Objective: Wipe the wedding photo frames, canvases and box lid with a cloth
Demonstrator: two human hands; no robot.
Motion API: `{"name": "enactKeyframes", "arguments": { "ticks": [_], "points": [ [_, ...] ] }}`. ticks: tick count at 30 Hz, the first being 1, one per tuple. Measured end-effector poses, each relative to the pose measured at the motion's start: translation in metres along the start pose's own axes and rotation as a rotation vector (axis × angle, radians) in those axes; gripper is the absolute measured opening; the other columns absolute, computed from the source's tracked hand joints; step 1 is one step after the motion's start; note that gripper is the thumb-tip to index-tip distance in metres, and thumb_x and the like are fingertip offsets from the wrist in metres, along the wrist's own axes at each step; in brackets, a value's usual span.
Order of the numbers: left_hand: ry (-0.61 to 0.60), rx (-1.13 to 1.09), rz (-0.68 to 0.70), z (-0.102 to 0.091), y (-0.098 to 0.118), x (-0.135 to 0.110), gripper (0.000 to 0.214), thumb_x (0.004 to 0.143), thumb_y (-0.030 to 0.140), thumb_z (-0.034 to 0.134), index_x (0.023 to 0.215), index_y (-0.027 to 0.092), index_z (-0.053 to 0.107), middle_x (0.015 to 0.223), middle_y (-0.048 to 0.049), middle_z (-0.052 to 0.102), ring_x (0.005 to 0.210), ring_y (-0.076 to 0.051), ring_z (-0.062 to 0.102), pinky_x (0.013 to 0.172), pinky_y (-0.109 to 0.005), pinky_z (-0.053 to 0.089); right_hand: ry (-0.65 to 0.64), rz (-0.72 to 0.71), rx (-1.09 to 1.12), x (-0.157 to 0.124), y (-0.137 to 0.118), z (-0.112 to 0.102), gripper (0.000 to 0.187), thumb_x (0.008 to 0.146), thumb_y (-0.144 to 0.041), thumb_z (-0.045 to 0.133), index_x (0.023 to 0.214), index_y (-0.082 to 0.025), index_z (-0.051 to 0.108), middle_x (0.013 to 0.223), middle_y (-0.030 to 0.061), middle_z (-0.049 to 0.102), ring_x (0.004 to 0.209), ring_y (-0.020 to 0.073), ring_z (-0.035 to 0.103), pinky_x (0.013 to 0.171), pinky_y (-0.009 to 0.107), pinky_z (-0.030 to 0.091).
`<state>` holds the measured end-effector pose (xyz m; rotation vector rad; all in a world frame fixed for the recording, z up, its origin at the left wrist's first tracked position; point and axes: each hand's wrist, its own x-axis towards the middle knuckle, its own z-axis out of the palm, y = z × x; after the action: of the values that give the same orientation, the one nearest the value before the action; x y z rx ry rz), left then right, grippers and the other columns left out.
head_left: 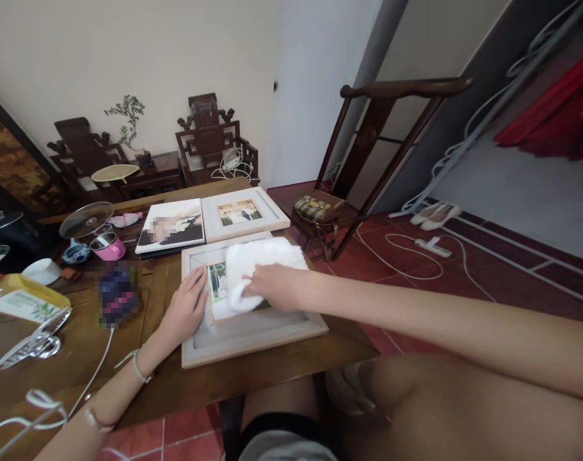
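A picture frame (253,339) with a wide pale border lies flat on the near edge of the wooden table. A fluffy white cloth (272,253) covers the upper right part of its photo (217,282). My right hand (276,285) reaches in from the right and presses the cloth down, fingers bent into it; its fingertips are partly sunk in the cloth. On the frame's left border rests my left hand (188,306), its fingers stretched out and holding nothing.
Behind the frame lie a second framed photo (267,211) and a photo panel (171,224). To the left are scissors (36,342), a pink mug (107,246), a glass lid (86,219) and a white cable (96,371). A wooden chair (368,141) with a bag stands right.
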<state>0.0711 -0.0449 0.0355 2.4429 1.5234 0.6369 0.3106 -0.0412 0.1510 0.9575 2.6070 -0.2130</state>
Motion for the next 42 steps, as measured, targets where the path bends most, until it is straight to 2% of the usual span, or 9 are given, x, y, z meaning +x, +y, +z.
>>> {"name": "enactKeyframes", "arguments": {
  "ticks": [4, 11, 16, 22, 26, 29, 34, 39, 42],
  "points": [
    [0.000, -0.007, -0.011, -0.003, -0.001, -0.002, 0.050, 0.099, 0.033, 0.033, 0.142, 0.011, 0.044, 0.150, -0.0159, 0.040, 0.141, -0.027, 0.033, 0.115, -0.050, 0.030, -0.205, -0.100, 0.089, -0.032, -0.017, -0.016, 0.053, 0.079, 0.002, 0.050, 0.123, -0.023, 0.066, 0.105, 0.0110, 0.071, 0.092, 0.0244, 0.067, 0.071, 0.030, 0.047],
    [0.002, -0.002, -0.011, -0.004, -0.004, -0.003, 0.049, 0.099, 0.033, 0.033, 0.143, 0.013, 0.043, 0.150, -0.0152, 0.041, 0.141, -0.027, 0.034, 0.115, -0.050, 0.030, -0.280, -0.109, 0.172, -0.049, -0.021, -0.021, 0.063, 0.074, 0.007, 0.045, 0.124, -0.026, 0.065, 0.111, 0.0087, 0.069, 0.097, 0.0249, 0.065, 0.070, 0.030, 0.044],
    [0.027, 0.002, 0.013, -0.004, -0.005, -0.007, 0.047, 0.099, 0.032, 0.034, 0.143, 0.017, 0.043, 0.150, -0.0138, 0.041, 0.141, -0.027, 0.034, 0.115, -0.050, 0.031, -0.157, -0.064, 0.215, -0.038, -0.011, -0.008, 0.066, 0.076, 0.005, 0.044, 0.131, -0.028, 0.060, 0.111, 0.0107, 0.067, 0.097, 0.0247, 0.065, 0.073, 0.030, 0.045],
    [0.018, 0.010, -0.001, -0.002, -0.005, -0.005, 0.047, 0.099, 0.033, 0.034, 0.143, 0.016, 0.042, 0.150, -0.0143, 0.042, 0.141, -0.027, 0.034, 0.114, -0.051, 0.031, 0.105, 0.036, 0.029, -0.001, 0.023, 0.010, 0.065, 0.078, 0.004, 0.045, 0.135, -0.025, 0.056, 0.114, 0.0155, 0.063, 0.103, 0.0265, 0.063, 0.077, 0.032, 0.048],
    [0.025, 0.000, 0.006, 0.005, -0.004, -0.001, 0.048, 0.099, 0.033, 0.034, 0.144, 0.017, 0.042, 0.150, -0.0144, 0.041, 0.141, -0.028, 0.034, 0.114, -0.052, 0.031, 0.267, 0.087, -0.105, 0.030, 0.049, 0.016, 0.066, 0.078, 0.008, 0.041, 0.136, -0.021, 0.054, 0.131, 0.0174, 0.057, 0.124, 0.0321, 0.049, 0.085, 0.040, 0.049],
    [0.031, -0.005, 0.017, 0.008, -0.002, 0.000, 0.048, 0.099, 0.033, 0.034, 0.144, 0.017, 0.042, 0.150, -0.0142, 0.041, 0.141, -0.028, 0.034, 0.115, -0.052, 0.030, 0.301, 0.123, -0.177, 0.045, 0.055, 0.020, 0.068, 0.080, 0.008, 0.039, 0.138, -0.023, 0.051, 0.151, 0.0118, 0.039, 0.136, 0.0359, 0.033, 0.094, 0.051, 0.045],
    [0.024, -0.005, 0.029, 0.003, 0.000, 0.000, 0.049, 0.099, 0.034, 0.035, 0.143, 0.016, 0.043, 0.150, -0.0146, 0.042, 0.140, -0.028, 0.035, 0.115, -0.051, 0.030, 0.194, 0.150, -0.178, 0.042, 0.032, 0.012, 0.061, 0.084, 0.003, 0.041, 0.137, -0.025, 0.052, 0.156, 0.0073, 0.031, 0.140, 0.0397, 0.026, 0.099, 0.059, 0.039],
    [0.025, 0.008, 0.010, -0.004, -0.004, -0.005, 0.049, 0.099, 0.033, 0.034, 0.144, 0.015, 0.042, 0.150, -0.0151, 0.040, 0.141, -0.028, 0.034, 0.114, -0.051, 0.031, -0.024, -0.042, -0.046, 0.014, -0.007, -0.013, 0.057, 0.083, 0.004, 0.044, 0.130, -0.023, 0.061, 0.123, 0.0148, 0.064, 0.113, 0.0287, 0.059, 0.084, 0.036, 0.048],
    [0.018, 0.010, -0.009, -0.007, -0.006, -0.007, 0.048, 0.100, 0.032, 0.034, 0.144, 0.015, 0.041, 0.151, -0.0151, 0.039, 0.141, -0.027, 0.033, 0.115, -0.051, 0.030, -0.122, -0.140, 0.019, -0.007, -0.022, -0.022, 0.054, 0.081, 0.005, 0.046, 0.125, -0.020, 0.065, 0.107, 0.0137, 0.069, 0.098, 0.0237, 0.065, 0.078, 0.029, 0.047]
  ]
}}
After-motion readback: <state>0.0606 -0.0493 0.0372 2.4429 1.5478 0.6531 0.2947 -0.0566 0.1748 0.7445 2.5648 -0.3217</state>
